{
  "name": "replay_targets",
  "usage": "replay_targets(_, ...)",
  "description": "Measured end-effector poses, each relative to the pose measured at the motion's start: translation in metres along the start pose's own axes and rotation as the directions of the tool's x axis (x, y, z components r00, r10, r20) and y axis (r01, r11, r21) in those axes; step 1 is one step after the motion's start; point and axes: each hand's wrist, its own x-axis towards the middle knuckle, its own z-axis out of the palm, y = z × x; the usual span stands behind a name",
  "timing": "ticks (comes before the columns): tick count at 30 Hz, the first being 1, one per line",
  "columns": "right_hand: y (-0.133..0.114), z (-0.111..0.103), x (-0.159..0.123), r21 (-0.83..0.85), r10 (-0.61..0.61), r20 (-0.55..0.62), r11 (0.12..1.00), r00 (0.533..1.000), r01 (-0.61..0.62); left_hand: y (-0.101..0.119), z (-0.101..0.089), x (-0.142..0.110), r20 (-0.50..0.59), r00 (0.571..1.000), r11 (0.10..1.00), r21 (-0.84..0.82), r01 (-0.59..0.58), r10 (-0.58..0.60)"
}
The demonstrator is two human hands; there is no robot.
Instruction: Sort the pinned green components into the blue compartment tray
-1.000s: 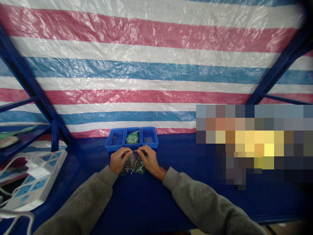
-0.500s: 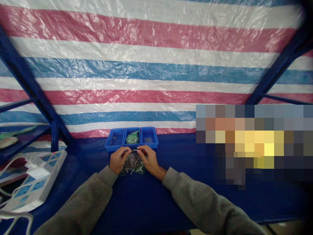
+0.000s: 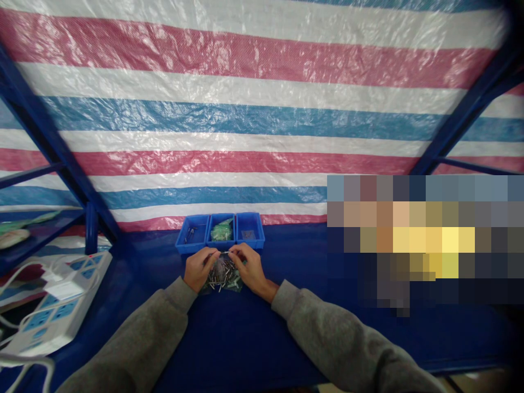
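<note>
My left hand (image 3: 200,267) and my right hand (image 3: 248,266) face each other, each pinching one end of a thin metal pin (image 3: 225,252). The pin lies level between the fingertips; its exact kind is too small to make out. Beneath the hands, a heap of small metal pins (image 3: 221,281) rests on a clear plastic bag on the blue table. Just beyond stand three joined blue bins: the left bin (image 3: 192,229) holds a few pins, the middle bin (image 3: 221,230) a green-tinted plastic bag, and the right bin (image 3: 249,233) some tiny parts.
A white power strip (image 3: 61,311) with plugged-in cables lies at the left. Blue metal posts (image 3: 53,131) rise on both sides, with a striped plastic sheet (image 3: 254,120) behind. The blue table (image 3: 229,344) runs toward a blurred-out area at the right.
Both hands stay almost in place, with the pin still between them; only slight finger movement shows. The bins and the heap are unchanged.
</note>
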Motion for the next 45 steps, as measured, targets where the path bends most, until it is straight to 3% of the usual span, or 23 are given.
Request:
replay_targets(10, -0.0034, -0.0013, 0.0009, -0.005, 0.003, 0.005, 1.000, 1.000, -0.003, -0.0002, 0.0020, -0.0008, -0.049, 0.999, 0.994, -0.106, 0.000, -0.005)
replay_targets(22, -0.0011, -0.0003, -0.0004, 0.011, 0.006, 0.016, 1.000, 1.000, -0.006, 0.0028, -0.0007, 0.0002, -0.022, 0.999, 0.998, -0.043, 0.037, -0.038)
replay_targets(34, -0.0033, -0.0011, -0.0008, -0.009, -0.055, 0.058, 0.998, 0.997, 0.056, 0.0028, -0.0019, 0.0010, -0.030, 0.999, 1.000, 0.029, -0.010, 0.011)
replay_targets(39, -0.0026, -0.0014, 0.0000, -0.043, -0.031, 0.037, 0.999, 0.999, 0.032, 0.0011, -0.0005, -0.0009, -0.027, 1.000, 1.000, -0.013, -0.010, 0.009)
replay_targets(45, -0.0011, -0.0011, 0.0013, -0.049, -0.039, 0.045, 0.998, 0.998, 0.041, 0.0067, -0.0007, -0.0003, -0.080, 0.993, 0.994, -0.067, -0.089, 0.084)
